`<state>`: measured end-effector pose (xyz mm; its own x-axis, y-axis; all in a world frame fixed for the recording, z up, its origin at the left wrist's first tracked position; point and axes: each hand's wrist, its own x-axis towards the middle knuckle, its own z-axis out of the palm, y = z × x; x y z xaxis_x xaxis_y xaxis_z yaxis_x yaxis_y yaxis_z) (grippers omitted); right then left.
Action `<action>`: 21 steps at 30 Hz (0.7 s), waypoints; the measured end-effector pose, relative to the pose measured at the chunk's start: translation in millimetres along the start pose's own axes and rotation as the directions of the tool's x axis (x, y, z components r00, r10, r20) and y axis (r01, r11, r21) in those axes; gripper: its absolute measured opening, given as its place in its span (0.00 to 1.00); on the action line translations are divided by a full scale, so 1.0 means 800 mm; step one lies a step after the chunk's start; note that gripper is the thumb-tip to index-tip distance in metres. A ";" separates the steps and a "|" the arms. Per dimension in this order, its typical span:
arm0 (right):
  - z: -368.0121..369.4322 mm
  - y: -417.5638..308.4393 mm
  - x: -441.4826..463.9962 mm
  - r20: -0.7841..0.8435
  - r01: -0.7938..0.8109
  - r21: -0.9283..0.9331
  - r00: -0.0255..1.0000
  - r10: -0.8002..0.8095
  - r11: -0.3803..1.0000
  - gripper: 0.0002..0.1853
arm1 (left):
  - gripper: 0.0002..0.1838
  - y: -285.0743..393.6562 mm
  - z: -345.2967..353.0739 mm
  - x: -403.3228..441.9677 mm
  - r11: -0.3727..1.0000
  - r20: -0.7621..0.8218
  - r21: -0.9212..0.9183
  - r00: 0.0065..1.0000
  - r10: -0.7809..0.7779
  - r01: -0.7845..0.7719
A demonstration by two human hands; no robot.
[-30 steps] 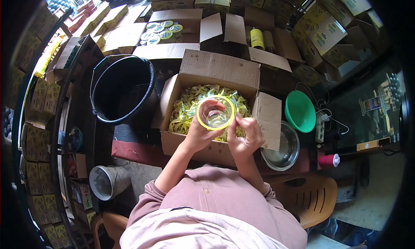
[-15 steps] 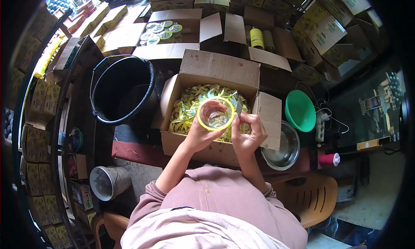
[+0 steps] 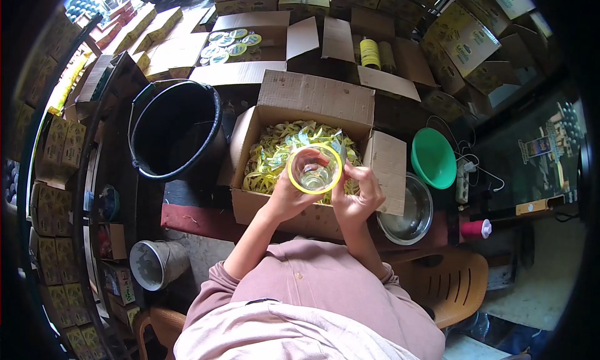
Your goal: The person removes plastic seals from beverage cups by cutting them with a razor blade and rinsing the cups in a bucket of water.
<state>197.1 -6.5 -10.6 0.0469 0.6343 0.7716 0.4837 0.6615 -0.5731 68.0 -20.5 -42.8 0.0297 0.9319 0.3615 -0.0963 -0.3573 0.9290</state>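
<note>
My left hand is wrapped round a clear plastic cup with a yellow rim, its mouth tilted towards me. At the cup's right edge, my right hand pinches a thin, flat grey piece that looks like a blade; its fingers lie close against the rim. Both hands are above an open cardboard box. Crumpled yellow strips and scraps fill the box below the cup.
A black bucket stands left of the box. On the right are a green bowl, a clear basin, a power strip and a pink thread spool. Behind, one open carton holds round lids, another yellow rolls.
The cup has shifted slightly right and down. My right hand has drawn closer to its rim, and the grey piece now sits against the cup's right edge.
</note>
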 end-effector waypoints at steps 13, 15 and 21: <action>-0.007 -0.007 -0.004 0.024 -0.010 -0.018 1.000 0.011 1.000 0.09 | 0.34 -0.003 -0.003 0.005 0.996 0.005 -0.082 1.000 -0.018 0.019; -0.007 -0.004 -0.002 0.026 -0.001 -0.038 1.000 0.002 0.999 0.09 | 0.34 0.003 -0.005 0.004 0.999 0.055 -0.004 0.998 -0.035 0.036; -0.006 0.007 0.002 0.025 -0.042 0.041 0.999 0.041 0.998 0.08 | 0.33 0.004 -0.007 0.006 0.998 0.083 -0.052 0.996 -0.035 0.039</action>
<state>203.9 -3.9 -11.3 0.0448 0.6705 0.7406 0.4455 0.6501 -0.6155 62.1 -17.2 -38.3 0.1154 0.9353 0.3344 -0.1468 -0.3169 0.9370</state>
